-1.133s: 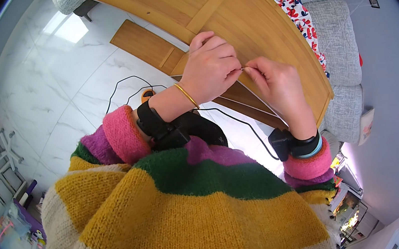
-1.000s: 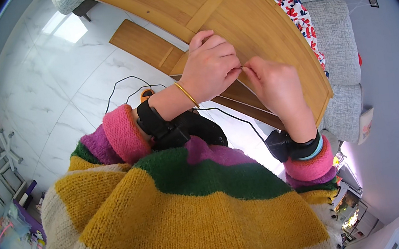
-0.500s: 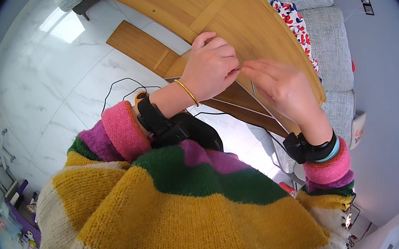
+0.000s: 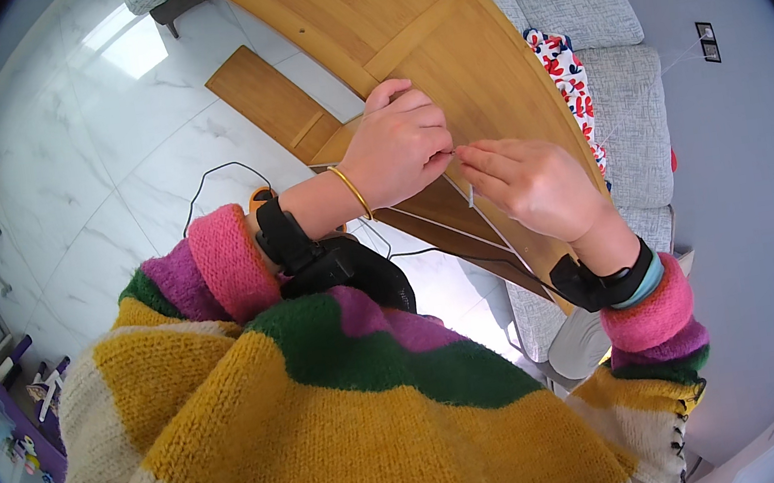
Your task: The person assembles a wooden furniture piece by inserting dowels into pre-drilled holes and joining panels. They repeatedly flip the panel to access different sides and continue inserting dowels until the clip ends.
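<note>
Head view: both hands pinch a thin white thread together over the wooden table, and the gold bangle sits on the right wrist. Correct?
Not quite. In the head view the gold bangle sits on the left wrist; the right wrist carries a black strap. The rest holds: the left hand and the right hand meet fingertip to fingertip on the thin white thread over the wooden table.

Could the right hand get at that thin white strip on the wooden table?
Probably yes: the right hand already has its fingertips at the thin white strip, beside the left hand, with nothing between on the wooden table.
</note>
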The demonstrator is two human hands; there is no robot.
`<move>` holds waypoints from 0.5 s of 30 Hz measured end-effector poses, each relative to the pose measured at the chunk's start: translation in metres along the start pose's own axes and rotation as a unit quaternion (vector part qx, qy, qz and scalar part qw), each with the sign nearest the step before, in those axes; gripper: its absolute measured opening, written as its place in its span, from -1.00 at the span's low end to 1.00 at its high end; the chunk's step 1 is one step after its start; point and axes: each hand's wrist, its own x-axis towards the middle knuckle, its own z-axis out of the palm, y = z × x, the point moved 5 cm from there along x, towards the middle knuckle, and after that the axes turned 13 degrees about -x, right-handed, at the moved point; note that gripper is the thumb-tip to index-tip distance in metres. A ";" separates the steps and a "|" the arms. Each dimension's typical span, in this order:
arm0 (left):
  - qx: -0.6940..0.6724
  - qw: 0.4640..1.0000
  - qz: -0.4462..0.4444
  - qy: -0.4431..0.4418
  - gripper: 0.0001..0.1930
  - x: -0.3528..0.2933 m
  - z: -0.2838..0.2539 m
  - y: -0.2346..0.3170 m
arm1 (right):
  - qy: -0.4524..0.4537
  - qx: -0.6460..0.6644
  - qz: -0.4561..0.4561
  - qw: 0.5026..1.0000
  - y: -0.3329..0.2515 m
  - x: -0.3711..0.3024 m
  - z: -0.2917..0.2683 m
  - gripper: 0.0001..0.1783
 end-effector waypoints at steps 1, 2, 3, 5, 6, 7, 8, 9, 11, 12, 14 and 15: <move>0.000 1.000 0.000 0.000 -0.91 0.000 0.000 0.000 | -0.027 0.018 0.016 0.999 0.001 0.000 0.005 -0.78; 0.001 1.000 -0.002 -0.001 -0.91 0.000 0.000 0.000 | -0.055 0.037 0.033 0.997 0.002 0.000 0.010 -0.81; -0.001 1.000 0.000 0.002 -0.91 0.000 0.000 0.000 | -0.031 0.057 0.054 0.996 0.003 0.001 0.011 -0.84; -0.004 1.000 -0.002 0.006 -0.90 -0.001 -0.001 0.000 | 0.017 0.097 0.094 0.991 0.005 0.004 0.013 -0.88; -0.001 1.000 -0.005 0.010 -0.86 -0.001 -0.002 0.000 | 0.024 0.114 0.120 0.986 0.008 0.006 0.015 -0.89; 0.002 1.000 -0.007 0.013 -0.82 -0.002 -0.002 0.000 | 0.032 0.132 0.147 0.980 0.010 0.008 0.018 -0.89; 0.002 1.000 -0.011 0.014 -0.77 -0.003 -0.003 -0.001 | 0.040 0.148 0.174 0.973 0.012 0.010 0.020 -0.90; 0.019 0.999 -0.011 0.025 -0.73 -0.005 -0.005 -0.002 | 0.029 0.189 0.245 0.950 0.018 0.010 0.026 -0.89; 0.043 0.998 -0.010 0.044 -0.65 -0.011 -0.009 -0.002 | 0.006 0.263 0.384 0.885 0.021 0.005 0.039 -0.88; 0.052 0.998 -0.007 0.045 -0.63 -0.013 -0.010 -0.003 | -0.013 0.322 0.419 0.849 0.024 0.003 0.047 -0.87; 0.078 0.996 0.005 0.049 -0.59 -0.017 -0.013 -0.004 | -0.048 0.434 0.479 0.762 0.025 -0.003 0.065 -0.86; 0.077 0.996 0.015 0.039 -0.59 -0.017 -0.013 -0.005 | -0.032 0.476 0.476 0.739 0.026 -0.002 0.071 -0.85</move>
